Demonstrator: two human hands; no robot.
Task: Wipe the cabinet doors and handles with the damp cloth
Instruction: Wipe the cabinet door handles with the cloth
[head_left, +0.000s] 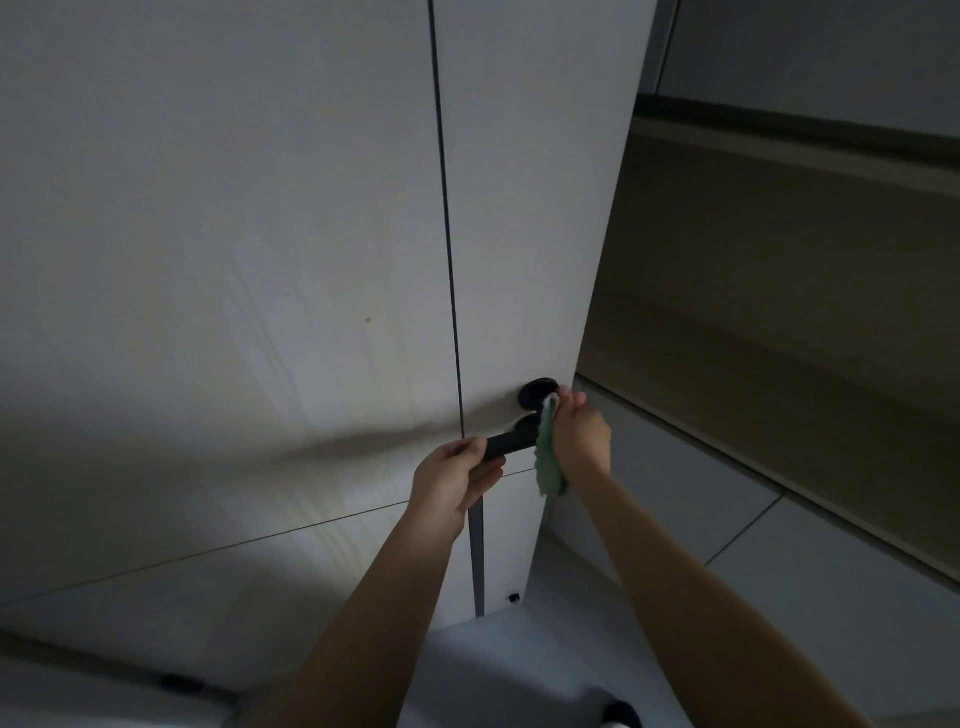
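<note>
At the right edge of the narrow cabinet door (519, 234), low down near its bottom corner, you are working on the black lever handle (511, 439), so the step in hand is the handle wipe rather than the door faces. Your left hand (451, 480) has its fingers curled round the free end of the lever, steadying it where it reaches back toward the dark seam between the two doors. Your right hand (582, 434) grips the green damp cloth (549, 457), fingers closed on it, and presses the bunched top of it against the lever just beside the round black rose (537, 392); the rest of the cloth hangs loose below your wrist. How much of the cloth actually wraps the bar you cannot tell from here, since your hand covers the contact. The wide door (208, 260) to the left shows faint streaks across its lower half, which suggests it has had some wiping, though that is only a judgement. Next, the move calls for drawing the cloth along the lever toward your left hand, then shifting that hand off so the gripped end gets cleaned, and working round the rose.
</note>
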